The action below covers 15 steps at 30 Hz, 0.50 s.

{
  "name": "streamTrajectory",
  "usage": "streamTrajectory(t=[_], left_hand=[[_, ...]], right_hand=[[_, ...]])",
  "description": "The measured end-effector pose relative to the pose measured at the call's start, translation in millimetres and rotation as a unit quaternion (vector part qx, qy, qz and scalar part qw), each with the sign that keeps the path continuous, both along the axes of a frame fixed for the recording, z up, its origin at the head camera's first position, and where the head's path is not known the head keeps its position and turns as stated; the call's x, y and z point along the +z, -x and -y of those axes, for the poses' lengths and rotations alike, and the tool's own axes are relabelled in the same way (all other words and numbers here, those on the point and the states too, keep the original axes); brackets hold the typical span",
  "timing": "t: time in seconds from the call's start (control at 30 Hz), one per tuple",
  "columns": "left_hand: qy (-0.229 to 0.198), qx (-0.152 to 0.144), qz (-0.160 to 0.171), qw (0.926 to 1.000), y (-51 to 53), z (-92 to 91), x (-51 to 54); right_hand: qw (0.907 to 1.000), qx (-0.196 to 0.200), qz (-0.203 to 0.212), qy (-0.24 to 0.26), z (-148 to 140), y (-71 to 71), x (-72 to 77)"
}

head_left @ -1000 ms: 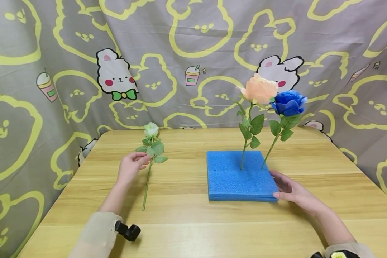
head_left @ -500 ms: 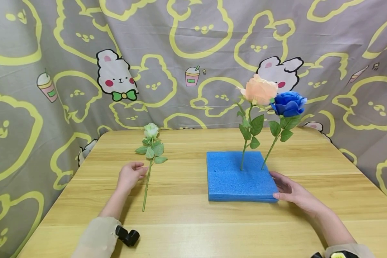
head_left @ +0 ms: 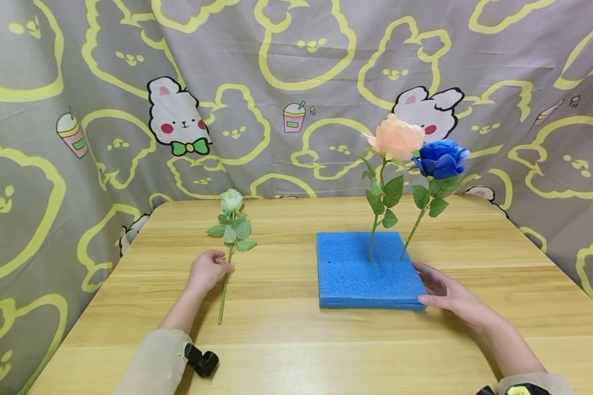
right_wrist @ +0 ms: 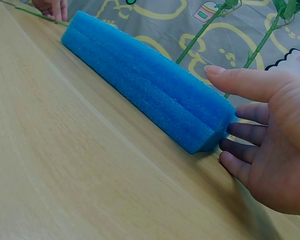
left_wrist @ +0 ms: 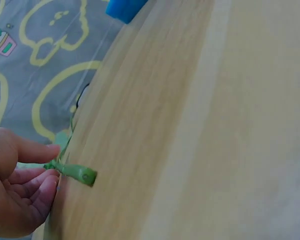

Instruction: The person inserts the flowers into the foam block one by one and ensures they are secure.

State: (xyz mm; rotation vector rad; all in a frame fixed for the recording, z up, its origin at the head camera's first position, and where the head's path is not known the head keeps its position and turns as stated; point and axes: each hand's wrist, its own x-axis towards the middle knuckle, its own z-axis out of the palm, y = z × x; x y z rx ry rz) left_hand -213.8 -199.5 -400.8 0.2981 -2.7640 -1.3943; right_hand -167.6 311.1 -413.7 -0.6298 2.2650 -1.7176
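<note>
A pale green-white artificial rose (head_left: 232, 201) lies on the table, its leafy stem pointing towards me. My left hand (head_left: 209, 272) pinches that stem below the leaves; in the left wrist view the cut stem end (left_wrist: 85, 175) pokes out past the thumb and fingers. To the right, a blue foam block (head_left: 365, 274) lies flat with a peach rose (head_left: 399, 138) and a blue rose (head_left: 442, 159) standing in it. The blue rose leans right. My right hand (head_left: 457, 299) rests against the block's right side, fairly straight fingers touching its end and thumb by the near corner (right_wrist: 225, 117).
The wooden table (head_left: 277, 351) runs back to a grey curtain (head_left: 257, 60) with yellow cartoon outlines. Bare tabletop lies between the pale rose and the foam block. A black wrist camera (head_left: 202, 359) is strapped on the left sleeve.
My left hand has come down along the pale rose from its leaves, then moved right onto the stem and taken hold. The right hand and foam block have stayed in place.
</note>
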Motion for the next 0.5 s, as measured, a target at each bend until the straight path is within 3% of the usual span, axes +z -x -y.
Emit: streamTrajectory(t=[0.37, 0.5], left_hand=[[0.047, -0.003, 0.04, 0.9981, 2.7, -6.0, 3.6], [0.029, 0.0, 0.056, 0.998, 5.4, -4.9, 5.5]], right_hand=[[1.0, -0.001, 0.007, -0.002, 0.8, -0.8, 1.5], [1.0, -0.003, 0.003, -0.005, 0.6, -0.9, 0.9]])
